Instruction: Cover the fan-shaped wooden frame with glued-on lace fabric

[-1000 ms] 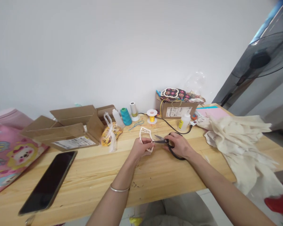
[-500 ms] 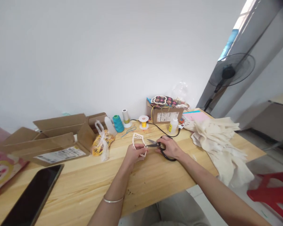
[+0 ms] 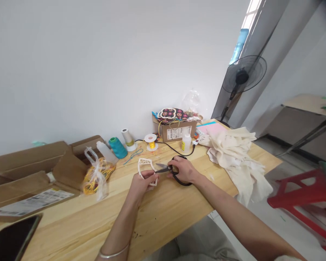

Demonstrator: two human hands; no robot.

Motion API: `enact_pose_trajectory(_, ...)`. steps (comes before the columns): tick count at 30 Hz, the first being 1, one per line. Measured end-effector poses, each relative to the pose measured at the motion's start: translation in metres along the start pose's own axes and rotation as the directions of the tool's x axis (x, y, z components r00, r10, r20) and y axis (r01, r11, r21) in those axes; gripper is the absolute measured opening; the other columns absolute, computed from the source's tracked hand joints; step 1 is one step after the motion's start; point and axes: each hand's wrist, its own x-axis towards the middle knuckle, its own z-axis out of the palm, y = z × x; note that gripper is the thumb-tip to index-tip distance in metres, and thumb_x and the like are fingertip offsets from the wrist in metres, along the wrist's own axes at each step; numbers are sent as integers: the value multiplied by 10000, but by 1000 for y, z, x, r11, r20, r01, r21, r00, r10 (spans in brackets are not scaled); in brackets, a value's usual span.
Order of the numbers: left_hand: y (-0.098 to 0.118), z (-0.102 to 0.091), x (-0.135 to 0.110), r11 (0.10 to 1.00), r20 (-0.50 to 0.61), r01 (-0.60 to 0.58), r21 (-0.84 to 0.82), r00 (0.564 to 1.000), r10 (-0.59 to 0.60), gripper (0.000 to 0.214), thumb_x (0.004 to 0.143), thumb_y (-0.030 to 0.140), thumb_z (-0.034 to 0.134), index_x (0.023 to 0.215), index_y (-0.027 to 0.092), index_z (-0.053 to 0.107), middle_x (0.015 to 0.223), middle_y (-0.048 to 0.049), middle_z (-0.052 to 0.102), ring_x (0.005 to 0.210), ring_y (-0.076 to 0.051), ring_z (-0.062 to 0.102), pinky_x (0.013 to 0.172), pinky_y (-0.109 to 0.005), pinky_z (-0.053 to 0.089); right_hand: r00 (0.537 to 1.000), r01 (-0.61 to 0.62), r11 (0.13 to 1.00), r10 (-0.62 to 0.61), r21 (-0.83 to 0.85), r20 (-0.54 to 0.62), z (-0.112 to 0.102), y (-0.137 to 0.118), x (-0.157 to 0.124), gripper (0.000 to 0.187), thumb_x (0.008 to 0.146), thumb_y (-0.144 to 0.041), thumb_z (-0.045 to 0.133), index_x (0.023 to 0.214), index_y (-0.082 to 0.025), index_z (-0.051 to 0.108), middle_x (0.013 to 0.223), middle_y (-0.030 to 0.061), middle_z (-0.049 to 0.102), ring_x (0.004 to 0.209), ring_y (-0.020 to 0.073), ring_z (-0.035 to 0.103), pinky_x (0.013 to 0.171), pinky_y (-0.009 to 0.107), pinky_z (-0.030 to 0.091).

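Pinched in my left hand [image 3: 143,184] is a pale, curved cut-out frame [image 3: 145,161] with lattice-like openings at its ends. My right hand [image 3: 183,169] grips a pair of black-handled scissors [image 3: 176,174]. Their blades are parted and point left, and one tip meets the frame's right edge beside my left thumb. Whether the blade touches the material or only overlaps it, I cannot tell. Part of the frame's lower half is hidden behind my left fingers. Both hands are just above the wooden table [image 3: 163,217].
Behind my hands stand a teal thread cone [image 3: 117,148], a yellow thread spool [image 3: 151,143], a white bottle [image 3: 186,143] and a filled carton [image 3: 176,132]. Cream cloth [image 3: 233,156] hangs over the right edge. Leftward are a bag of yellow cord [image 3: 97,177], an open box [image 3: 29,188] and a phone [image 3: 13,239].
The view has turned to the right, so the whole scene sits further left. My hands keep their hold on the frame and scissors, with little change between them.
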Motion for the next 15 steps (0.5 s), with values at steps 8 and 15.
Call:
enact_pose_trajectory(8,1,-1,0,997,40,62,-49,997,-60,213,491,230,754,662,128,677,581,-31,655,502,-92,555,490,-189,395,999,-47,998,47,42,-1,0,-1,0,299,661,-397,640,893,-212,601,791,24,528,706,143,509,611,241,393)
enact_pose_trajectory(15,-2,1,-5,997,80,31,-64,996,-26,214,474,229,755,641,122,676,567,-38,648,493,-102,551,500,-210,403,980,-189,981,192,45,-57,0,4,4,312,675,-422,622,912,-220,599,801,22,533,698,142,516,611,250,397)
